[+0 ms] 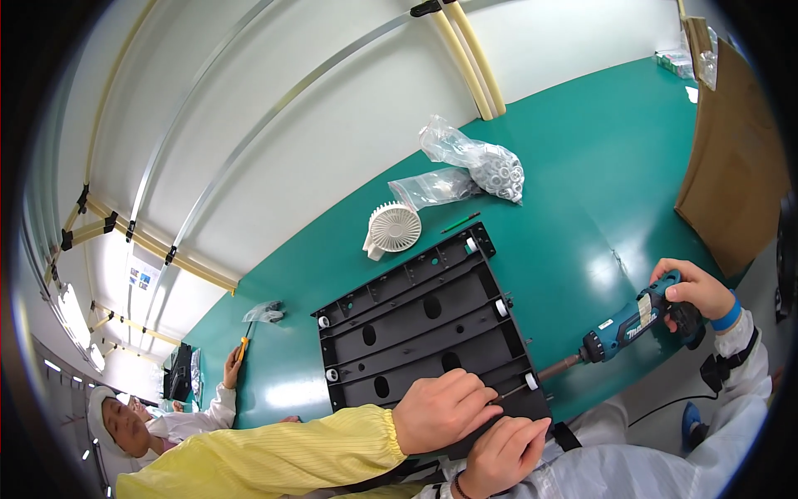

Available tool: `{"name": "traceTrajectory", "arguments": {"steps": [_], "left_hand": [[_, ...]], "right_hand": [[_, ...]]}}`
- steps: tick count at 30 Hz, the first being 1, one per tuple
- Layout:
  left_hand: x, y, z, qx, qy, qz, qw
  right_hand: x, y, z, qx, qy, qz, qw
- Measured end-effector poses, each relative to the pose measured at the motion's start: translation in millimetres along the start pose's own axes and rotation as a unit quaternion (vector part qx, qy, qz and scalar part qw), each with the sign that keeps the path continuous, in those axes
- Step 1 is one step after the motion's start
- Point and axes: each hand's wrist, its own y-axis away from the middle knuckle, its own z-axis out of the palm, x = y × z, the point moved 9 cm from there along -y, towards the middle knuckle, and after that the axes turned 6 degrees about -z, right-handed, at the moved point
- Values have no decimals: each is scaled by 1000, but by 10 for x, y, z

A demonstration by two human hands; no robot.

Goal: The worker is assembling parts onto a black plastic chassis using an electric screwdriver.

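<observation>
A teal-and-black cordless drill [632, 326] is in my right hand [697, 291], which wears a blue wristband. Its long bit [559, 367] points left, past a white roller on the panel's right side, toward the near part of the black panel [403, 345]. My left hand [503, 457], with a dark bracelet, bends its fingers together over the panel's near right corner; what lies between them is hidden. Just above it, a co-worker's hand [445, 407] in a yellow sleeve [307, 449] pinches close to the bit's tip. White rollers [322, 322] line the panel's sides.
Beyond the panel on the green table [573, 183] lie a small white fan [393, 228], a green pen [460, 223] and clear bags [496, 169] of grey rings. Brown cardboard [736, 158] stands at right. At left, another hand [233, 366] holds a yellow-handled screwdriver [244, 345].
</observation>
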Motion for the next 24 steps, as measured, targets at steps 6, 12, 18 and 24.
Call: {"name": "traceTrajectory", "arguments": {"steps": [6, 12, 18, 24], "left_hand": [[23, -18, 46, -46, -50, -40, 997], [23, -31, -37, -18, -1, -19, 1000], [18, -7, 6, -33, -24, -42, 998], [26, -39, -4, 13, -20, -7, 1000]], "right_hand": [[61, -21, -60, 19, 34, 20, 999], [-93, -21, 61, 15, 30, 12, 999], [-53, 5, 41, 9, 85, 12, 996], [-12, 0, -14, -12, 78, 14, 997]]}}
